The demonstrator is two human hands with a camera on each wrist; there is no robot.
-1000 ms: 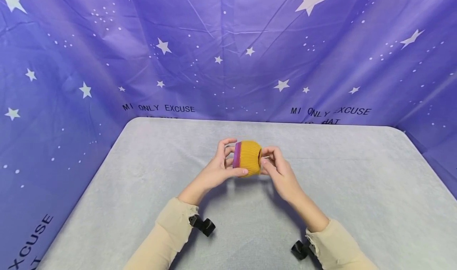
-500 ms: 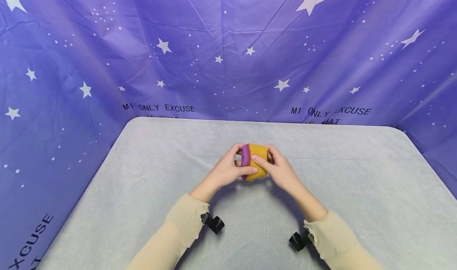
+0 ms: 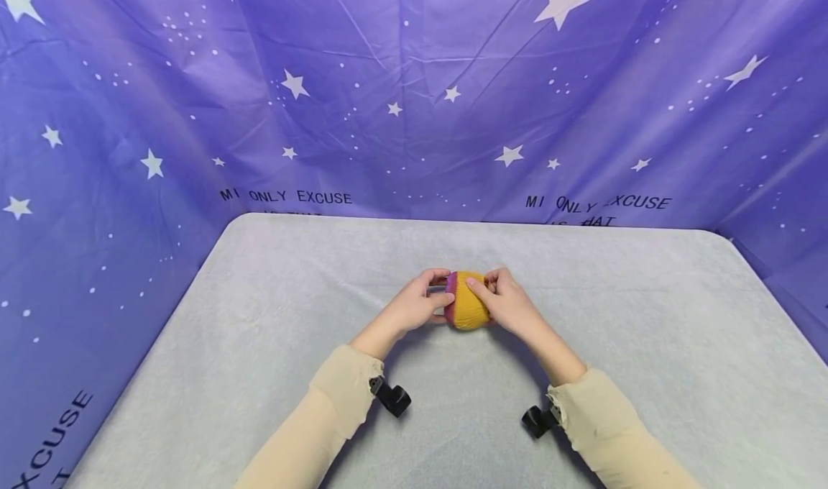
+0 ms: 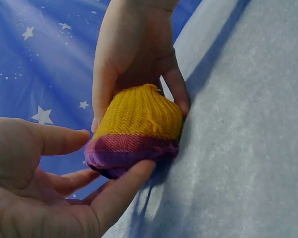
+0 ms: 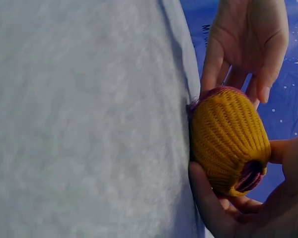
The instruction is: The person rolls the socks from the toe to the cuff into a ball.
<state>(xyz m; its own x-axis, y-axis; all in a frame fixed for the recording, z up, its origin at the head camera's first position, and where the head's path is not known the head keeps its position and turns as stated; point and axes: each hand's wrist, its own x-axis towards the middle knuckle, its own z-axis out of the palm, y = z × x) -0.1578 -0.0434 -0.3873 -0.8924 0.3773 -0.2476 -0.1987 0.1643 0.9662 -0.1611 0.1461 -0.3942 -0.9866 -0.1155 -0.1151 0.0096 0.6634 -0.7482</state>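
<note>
A knitted ball that looks like rolled-up socks is held between my hands above the table. Its body is mustard-yellow ribbing, with a pink and purple band at the end facing my left hand. In the right wrist view, purple fabric shows in a small hole at the other end. My right hand grips the yellow end, thumb on the near side and fingers behind and below. My left hand surrounds the banded end; one finger touches the band's edge, while the thumb stands slightly off the knit.
A pale grey cloth-covered table lies beneath both hands. Behind it and along the sides hangs a purple-blue curtain with white stars and black lettering. Small black cameras sit at the cuffs of beige sleeves.
The ball has moved slightly right and nearer me. The right thumb has come onto its near side. My left thumb has slid back from the yellow part toward the purple band.
</note>
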